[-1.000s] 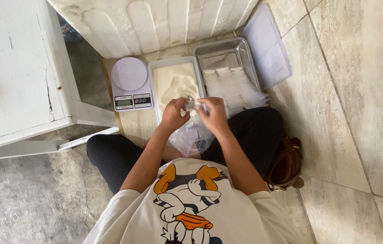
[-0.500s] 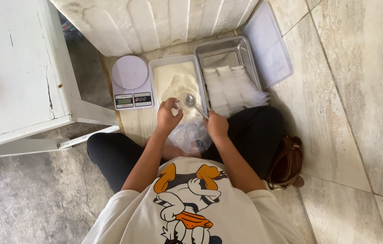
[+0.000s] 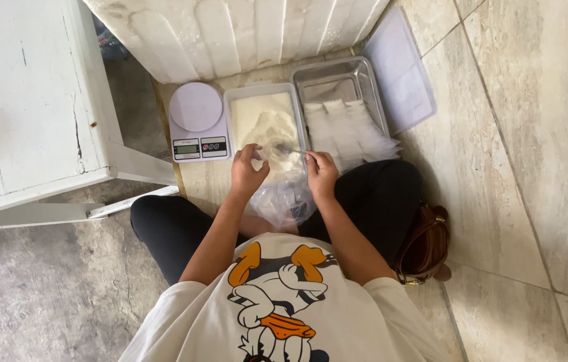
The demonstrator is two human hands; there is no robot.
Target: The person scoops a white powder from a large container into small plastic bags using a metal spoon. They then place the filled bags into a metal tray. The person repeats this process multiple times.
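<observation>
I sit on the floor with a clear plastic bag in my lap. My left hand pinches the bag's upper edge and holds it open. My right hand holds a metal spoon over the near end of a white plastic tub filled with white powder. To the right of the tub is a steel tray with filled clear packets laid side by side. A small round-topped kitchen scale stands to the left of the tub.
A translucent lid lies beside the steel tray. A white wooden cabinet stands at the left, with a corrugated white panel beyond. A brown leather bag rests by my right leg on the tiled floor.
My hands were together at the bag's mouth. They have moved apart: the left keeps the bag's edge, and the right has carried the spoon out over the powder tub.
</observation>
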